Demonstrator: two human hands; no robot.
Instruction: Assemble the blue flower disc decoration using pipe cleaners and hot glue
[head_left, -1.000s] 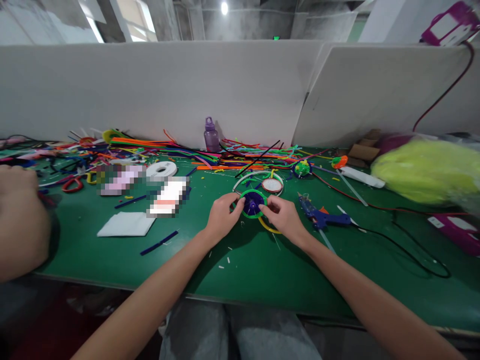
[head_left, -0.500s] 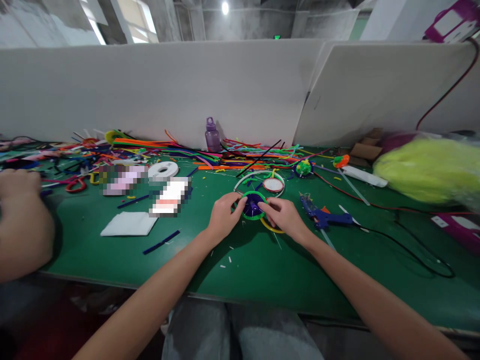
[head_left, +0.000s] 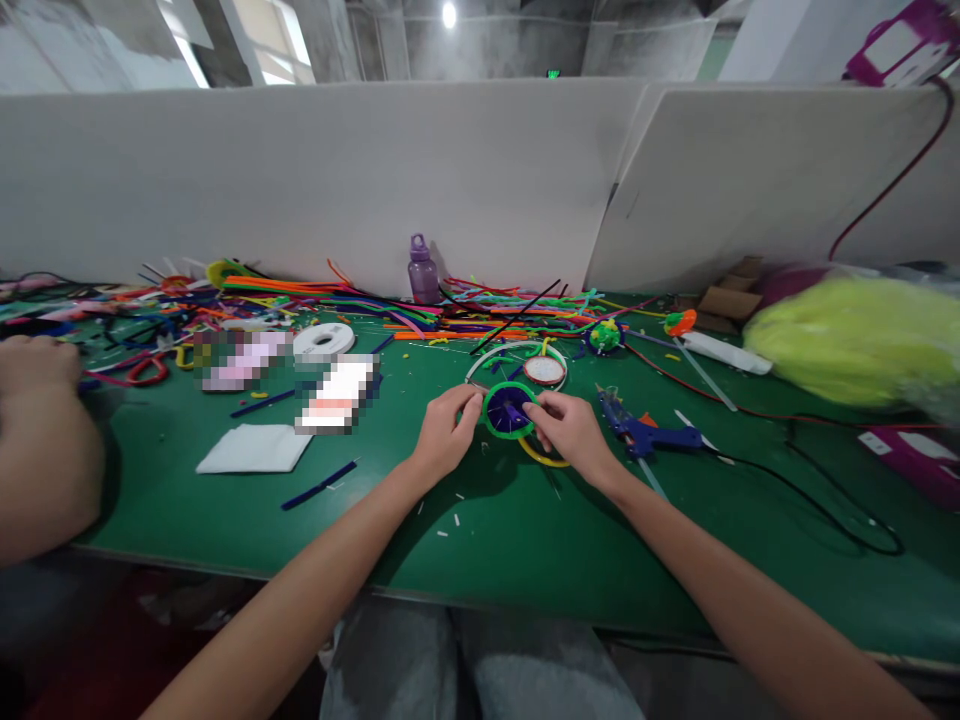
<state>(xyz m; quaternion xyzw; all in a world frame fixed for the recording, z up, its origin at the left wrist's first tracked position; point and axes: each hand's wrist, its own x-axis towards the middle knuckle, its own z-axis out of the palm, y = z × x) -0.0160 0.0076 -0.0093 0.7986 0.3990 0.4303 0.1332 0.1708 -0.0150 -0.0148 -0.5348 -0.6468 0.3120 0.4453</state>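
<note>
A round dark-blue disc with a fuzzy green rim (head_left: 496, 429), seemingly made of pipe cleaners, is held tilted just above the table between my hands. My right hand (head_left: 571, 432) grips its right side, with the thumb and fingertips over the blue middle. At the left edge, the thumb and index finger of my left hand (head_left: 448, 428) are pinched together on the rim. A yellow ring (head_left: 541, 456) shows partly beneath the right hand. Just behind the disc lie a white hoop (head_left: 491, 355) and a small round white piece with a reddish-brown edge (head_left: 544, 370).
A blue glue gun (head_left: 649, 436) with a black cord lies to the right. Pipe cleaners (head_left: 300, 287) and a purple bottle (head_left: 423, 272) line the back. On the left are a ribbon roll (head_left: 323, 341), a white cloth (head_left: 255, 449), scissors (head_left: 148, 370) and another person's arm (head_left: 45, 450).
My left thumb has drawn back from inside the disc to its left edge. More of the disc's blue face now shows. My right hand keeps its hold.
</note>
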